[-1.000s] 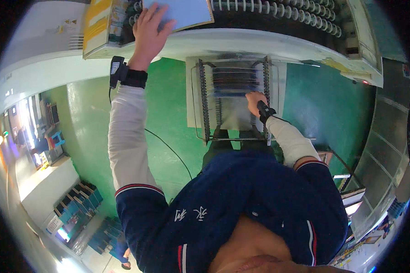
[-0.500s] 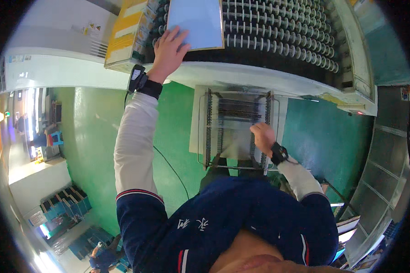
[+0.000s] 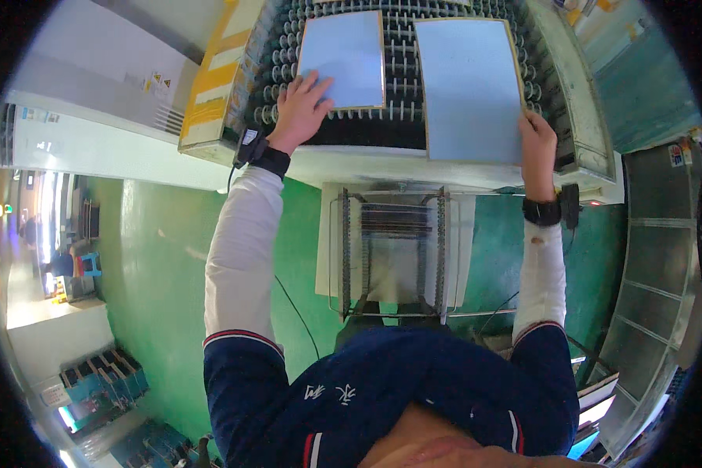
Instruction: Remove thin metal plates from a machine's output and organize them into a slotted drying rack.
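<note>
Two pale blue rectangular panels lie on the roller conveyor at the top. My left hand (image 3: 303,109) rests with fingers spread on the near left corner of the left panel (image 3: 343,58). At the right, my right hand (image 3: 538,144) grips the near right edge of the right panel (image 3: 469,93), thumb and fingers closed on it. That panel's near end reaches over the conveyor's front edge. Below, between my arms, stands a slotted metal rack (image 3: 394,257) with several dark plates in its far part.
The conveyor's white front ledge (image 3: 366,160) runs across in front of me. A thin black cable (image 3: 296,316) crosses the green floor (image 3: 164,257). Grey metal panelling (image 3: 655,257) stands at the right. Racks of dark boards (image 3: 105,370) are at the lower left.
My right hand has moved from above the rack up to the conveyor, where it now holds the right panel. My left hand is still on the left panel, and the view has shifted.
</note>
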### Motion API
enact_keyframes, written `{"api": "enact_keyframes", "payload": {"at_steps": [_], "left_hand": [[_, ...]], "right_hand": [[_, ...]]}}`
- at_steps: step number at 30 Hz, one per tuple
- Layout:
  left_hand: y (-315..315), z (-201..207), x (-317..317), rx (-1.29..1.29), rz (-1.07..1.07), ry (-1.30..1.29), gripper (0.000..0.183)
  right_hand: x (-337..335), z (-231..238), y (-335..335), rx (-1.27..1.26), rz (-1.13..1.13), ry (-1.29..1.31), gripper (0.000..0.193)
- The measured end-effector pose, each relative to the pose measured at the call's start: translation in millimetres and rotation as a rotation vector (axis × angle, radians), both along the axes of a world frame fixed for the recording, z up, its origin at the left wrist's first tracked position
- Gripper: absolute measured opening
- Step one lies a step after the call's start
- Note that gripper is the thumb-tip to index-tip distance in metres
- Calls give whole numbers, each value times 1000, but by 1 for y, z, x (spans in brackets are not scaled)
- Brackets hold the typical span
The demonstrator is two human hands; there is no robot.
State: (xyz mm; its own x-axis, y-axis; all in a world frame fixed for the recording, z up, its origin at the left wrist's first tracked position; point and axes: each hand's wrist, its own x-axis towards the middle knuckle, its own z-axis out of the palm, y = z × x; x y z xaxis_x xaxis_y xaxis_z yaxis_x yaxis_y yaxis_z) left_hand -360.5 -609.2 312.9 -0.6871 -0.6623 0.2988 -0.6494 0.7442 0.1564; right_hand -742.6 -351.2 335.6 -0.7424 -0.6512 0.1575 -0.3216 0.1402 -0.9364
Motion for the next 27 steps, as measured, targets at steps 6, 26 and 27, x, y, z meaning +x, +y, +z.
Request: {"api": "enact_keyframes", "payload": {"at_steps": [6,26,27], "left_hand": [[1,-3,-30,10,-20,59,47],[6,-9,-37,29,-112,159,46],[1,-11,-39,0,-113,191,46]], "right_hand": [[-35,-22,-53,-1,-83,368,36],[49,-14,-70,276,249,955,47],[46,-15,-70,269,224,975,47]]}}
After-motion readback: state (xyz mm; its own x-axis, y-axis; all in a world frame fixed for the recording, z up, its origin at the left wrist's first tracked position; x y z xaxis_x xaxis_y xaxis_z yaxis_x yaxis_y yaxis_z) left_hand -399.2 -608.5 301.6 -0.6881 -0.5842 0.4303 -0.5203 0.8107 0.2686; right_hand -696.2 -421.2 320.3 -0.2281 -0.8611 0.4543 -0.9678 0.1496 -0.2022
